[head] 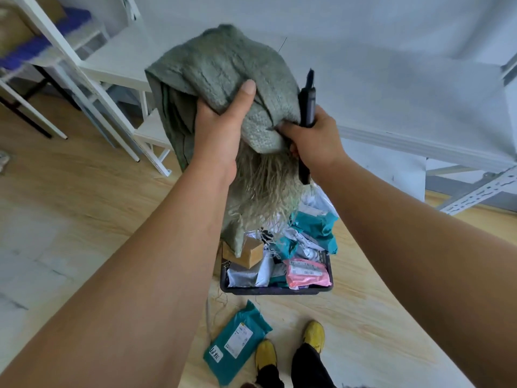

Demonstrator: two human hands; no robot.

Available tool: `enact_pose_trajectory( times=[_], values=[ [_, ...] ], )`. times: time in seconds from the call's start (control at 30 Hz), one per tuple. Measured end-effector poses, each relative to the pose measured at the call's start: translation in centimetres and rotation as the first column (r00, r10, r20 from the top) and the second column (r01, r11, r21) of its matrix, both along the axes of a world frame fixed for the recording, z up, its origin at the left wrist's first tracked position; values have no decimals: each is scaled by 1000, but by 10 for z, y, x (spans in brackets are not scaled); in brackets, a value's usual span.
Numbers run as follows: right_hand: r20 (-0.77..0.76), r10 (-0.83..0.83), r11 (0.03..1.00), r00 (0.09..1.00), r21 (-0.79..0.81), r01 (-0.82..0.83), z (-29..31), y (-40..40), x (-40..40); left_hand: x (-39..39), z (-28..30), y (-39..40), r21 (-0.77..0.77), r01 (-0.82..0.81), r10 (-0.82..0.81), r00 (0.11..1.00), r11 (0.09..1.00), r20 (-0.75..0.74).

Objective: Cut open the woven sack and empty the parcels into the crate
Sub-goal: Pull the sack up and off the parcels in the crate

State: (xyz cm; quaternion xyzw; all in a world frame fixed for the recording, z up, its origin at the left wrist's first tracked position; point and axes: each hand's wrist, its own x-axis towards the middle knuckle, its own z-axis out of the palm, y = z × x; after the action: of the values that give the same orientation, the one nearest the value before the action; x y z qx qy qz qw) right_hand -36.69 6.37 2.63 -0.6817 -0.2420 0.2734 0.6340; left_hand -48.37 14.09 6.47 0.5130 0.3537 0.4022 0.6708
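Hands (pixel 221 127) hold sack (pixel 223 71) (frayed) above crate (pixel 277 289); right (pixel 313 135) holds cutter (pixel 307 107).

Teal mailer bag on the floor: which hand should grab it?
Left, probably. The left hand only grips the grey-green woven sack; the right hand also holds the black utility knife.

Arms: both forearms bare to the frame's edge, no sleeves in view.
Wrists and hands: left hand (pixel 221 127) and right hand (pixel 313 138) ungloved; no watch, band or ring to be seen.
Legs: black trousers (pixel 307 368), hems loose at the ankles.
Feet: yellow low-cut shoes (pixel 265 354), soft-looking uppers; details too blurred to tell.
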Motion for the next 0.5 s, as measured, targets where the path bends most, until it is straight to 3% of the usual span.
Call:
enact_pose_trajectory(
  times=[0.07, 0.13, 0.23, 0.33, 0.4, 0.5],
  values=[
    [20, 41, 998, 999, -38, -41, 4, -1, 0, -2, -1, -2, 20, -14, 15, 999, 1000, -39],
    [48, 55, 998, 997, -28, -54, 8, 1, 1, -3, 10, -4, 172, -67, 84, 992, 983, -95],
    [107, 55, 998, 993, 31, -59, 22, 5, 0, -4, 34, -1, 432, -64, 150, 974, 900, -168],
    [63, 71, 992, 995, 101, -77, 38, 12, -4, -9, 50, 3, 595, -54, 206, 960, 802, -189],
    [51, 100, 986, 994, 128, -106, 46, 19, -11, -13, 54, 6, 601, -84, 220, 963, 795, -156],
    [38, 162, 978, 986, 129, -166, 51, 31, -24, -26, 49, 14, 490, -110, 199, 971, 865, -134]
  ],
)
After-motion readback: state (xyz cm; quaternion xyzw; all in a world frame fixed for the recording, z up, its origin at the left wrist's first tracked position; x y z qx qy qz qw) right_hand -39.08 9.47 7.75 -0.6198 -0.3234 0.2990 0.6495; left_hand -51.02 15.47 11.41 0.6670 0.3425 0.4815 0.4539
